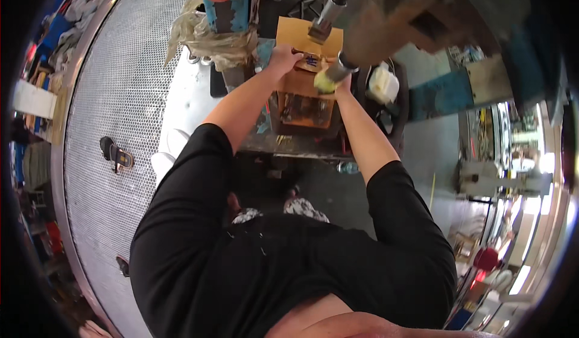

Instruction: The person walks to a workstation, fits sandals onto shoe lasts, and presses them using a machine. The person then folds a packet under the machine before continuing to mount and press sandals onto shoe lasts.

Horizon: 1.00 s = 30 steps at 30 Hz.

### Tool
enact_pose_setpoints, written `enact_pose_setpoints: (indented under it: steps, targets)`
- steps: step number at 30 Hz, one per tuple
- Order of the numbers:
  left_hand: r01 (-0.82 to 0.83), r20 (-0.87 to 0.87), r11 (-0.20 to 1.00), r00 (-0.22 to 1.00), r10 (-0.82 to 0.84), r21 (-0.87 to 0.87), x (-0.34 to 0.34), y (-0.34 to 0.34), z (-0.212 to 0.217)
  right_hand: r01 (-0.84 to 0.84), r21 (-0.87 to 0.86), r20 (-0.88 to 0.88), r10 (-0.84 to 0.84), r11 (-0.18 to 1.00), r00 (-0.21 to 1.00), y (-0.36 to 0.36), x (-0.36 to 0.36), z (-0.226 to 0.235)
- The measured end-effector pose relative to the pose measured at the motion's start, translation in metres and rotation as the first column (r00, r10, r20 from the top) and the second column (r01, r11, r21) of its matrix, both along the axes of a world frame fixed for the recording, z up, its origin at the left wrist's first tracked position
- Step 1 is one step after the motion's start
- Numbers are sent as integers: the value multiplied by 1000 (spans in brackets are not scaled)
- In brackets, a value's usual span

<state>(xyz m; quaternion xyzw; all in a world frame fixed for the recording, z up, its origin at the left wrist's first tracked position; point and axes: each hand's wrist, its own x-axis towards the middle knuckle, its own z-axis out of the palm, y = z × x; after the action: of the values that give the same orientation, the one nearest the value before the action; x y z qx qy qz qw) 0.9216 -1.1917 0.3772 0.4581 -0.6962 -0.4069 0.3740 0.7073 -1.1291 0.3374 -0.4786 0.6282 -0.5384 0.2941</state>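
Both hands — left hand (283, 56), right hand (341, 82) — press the brown paper piece (307, 66).

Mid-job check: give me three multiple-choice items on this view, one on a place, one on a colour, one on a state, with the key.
1. Where is the left hand?
A. On the tan part under the press
B. On the perforated sheet
C. On the white container

2. What colour is the pad at the right hand?
A. Red
B. Yellow-green
C. Black

3. How do the two hands stand?
A. Both hanging at the sides
B. One raised overhead
C. Both stretched forward at the machine

Key: 1 A, the left fingers rest on the tan part below the steel cylinders. 2 B, the pad by the right hand is yellow-green. 3 C, both forearms reach ahead to the workpiece; whether the right hand grips the pad cannot be told.
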Motion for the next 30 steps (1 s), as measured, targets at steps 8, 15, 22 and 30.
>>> enact_pose_setpoints:
  steps: [8, 15, 22, 30]
  targets:
    - [-181, 101, 976, 976, 193, -121, 4, -53, -12, -210, -202, -733, -5, 957, 680, -38, 42, 9]
    - [-116, 156, 977, 977, 145, -181, -32, -63, -12, -123, -137, -790, -34, 983, 613, -48, 20, 22]
    - [-137, 318, 926, 913, 257, -353, -34, -43, 8, -140, -169, -843, -69, 976, 534, -37, 13, 13]
    - [96, 399, 736, 883, 247, -670, -1, -21, -29, -108, -67, -827, 5, 992, 562, -33, 32, 25]
